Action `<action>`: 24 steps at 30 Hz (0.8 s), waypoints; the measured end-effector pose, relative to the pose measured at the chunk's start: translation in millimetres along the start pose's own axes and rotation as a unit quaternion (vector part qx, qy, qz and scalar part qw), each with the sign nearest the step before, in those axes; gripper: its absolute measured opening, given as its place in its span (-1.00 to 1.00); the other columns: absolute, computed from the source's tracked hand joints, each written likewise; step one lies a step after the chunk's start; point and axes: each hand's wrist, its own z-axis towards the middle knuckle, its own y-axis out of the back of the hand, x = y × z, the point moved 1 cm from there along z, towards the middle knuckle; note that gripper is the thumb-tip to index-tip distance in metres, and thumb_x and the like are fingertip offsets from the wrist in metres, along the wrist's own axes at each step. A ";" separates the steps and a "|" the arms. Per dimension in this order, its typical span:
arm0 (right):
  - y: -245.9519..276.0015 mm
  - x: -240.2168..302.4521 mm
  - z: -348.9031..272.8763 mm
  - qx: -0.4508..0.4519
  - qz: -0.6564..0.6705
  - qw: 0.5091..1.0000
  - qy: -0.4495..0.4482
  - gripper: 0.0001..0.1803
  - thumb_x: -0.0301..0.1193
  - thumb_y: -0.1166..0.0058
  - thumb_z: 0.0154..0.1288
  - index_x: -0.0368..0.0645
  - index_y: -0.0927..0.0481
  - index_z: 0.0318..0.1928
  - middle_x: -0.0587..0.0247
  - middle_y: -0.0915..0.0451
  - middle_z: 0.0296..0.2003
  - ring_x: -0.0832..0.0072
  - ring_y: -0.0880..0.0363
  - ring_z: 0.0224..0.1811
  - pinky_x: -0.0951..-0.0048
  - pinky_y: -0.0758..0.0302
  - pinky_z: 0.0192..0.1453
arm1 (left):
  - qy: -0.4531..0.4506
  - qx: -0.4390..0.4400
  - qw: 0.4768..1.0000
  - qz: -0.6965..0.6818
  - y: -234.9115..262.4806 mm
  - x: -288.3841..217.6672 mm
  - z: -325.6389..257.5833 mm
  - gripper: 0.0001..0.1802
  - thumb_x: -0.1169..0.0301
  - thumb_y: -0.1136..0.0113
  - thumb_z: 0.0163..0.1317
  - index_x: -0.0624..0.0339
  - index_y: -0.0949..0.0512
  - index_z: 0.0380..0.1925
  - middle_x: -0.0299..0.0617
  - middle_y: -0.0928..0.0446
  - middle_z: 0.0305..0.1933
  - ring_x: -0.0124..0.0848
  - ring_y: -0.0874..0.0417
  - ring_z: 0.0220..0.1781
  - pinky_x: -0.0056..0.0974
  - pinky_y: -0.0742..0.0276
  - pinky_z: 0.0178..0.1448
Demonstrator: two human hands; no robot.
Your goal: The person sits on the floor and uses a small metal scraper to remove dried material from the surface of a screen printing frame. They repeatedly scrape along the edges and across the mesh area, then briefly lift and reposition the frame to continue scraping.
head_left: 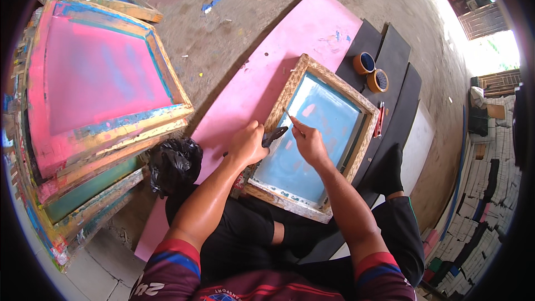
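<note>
A wooden screen-printing frame (363, 150) with blue mesh (329, 125) lies tilted in front of me, its mesh blotched with pale pink and white patches. My left hand (248, 144) is closed round a long black tool (275, 135) by the frame's left side; its rounded end pokes out over the mesh, and its kind is unclear. Over the mesh, my right hand (310, 144) pinches a thin stick-like tool (287, 113), its tip pointing at the upper left part of the frame.
Two small round tubs (364, 63) of dark contents and a red cutter-like tool (379, 120) lie on black boards (397, 50) to the right. A pink board (312, 22) runs beneath. Stacked pink-stained frames (106, 125) and a black plastic bag (175, 161) stand left.
</note>
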 end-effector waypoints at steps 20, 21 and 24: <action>24.3 6.8 6.8 0.052 -0.134 0.987 0.073 -0.50 -0.30 -0.15 0.68 -0.16 -0.60 0.49 -0.05 -0.83 0.14 0.29 -0.85 0.04 0.19 -0.70 0.09 | 0.016 0.019 1.000 0.006 2.3 2.4 -0.6 -0.49 0.30 -0.53 0.00 0.33 -0.68 -0.05 0.02 -0.66 -0.01 0.09 -0.80 -0.02 0.08 -0.77 0.07; 20.3 -2.7 8.4 0.039 -0.098 0.991 0.079 -0.51 -0.30 -0.15 0.68 -0.17 -0.61 0.49 -0.02 -0.84 0.15 0.28 -0.85 0.07 0.17 -0.70 0.11 | 0.011 0.015 1.000 0.006 1.9 2.2 0.5 -0.49 0.30 -0.53 0.00 0.33 -0.68 -0.04 0.02 -0.66 -0.02 0.09 -0.80 -0.02 0.08 -0.77 0.07; 16.5 -30.0 29.1 0.054 0.067 0.987 0.138 -0.51 -0.30 -0.18 0.70 -0.20 -0.59 0.49 0.13 -0.85 0.10 0.34 -0.82 -0.03 0.28 -0.69 0.12 | 0.003 0.010 1.000 0.006 0.5 2.1 1.3 -0.50 0.30 -0.52 0.00 0.33 -0.68 -0.05 0.01 -0.66 -0.03 0.09 -0.80 -0.02 0.08 -0.77 0.07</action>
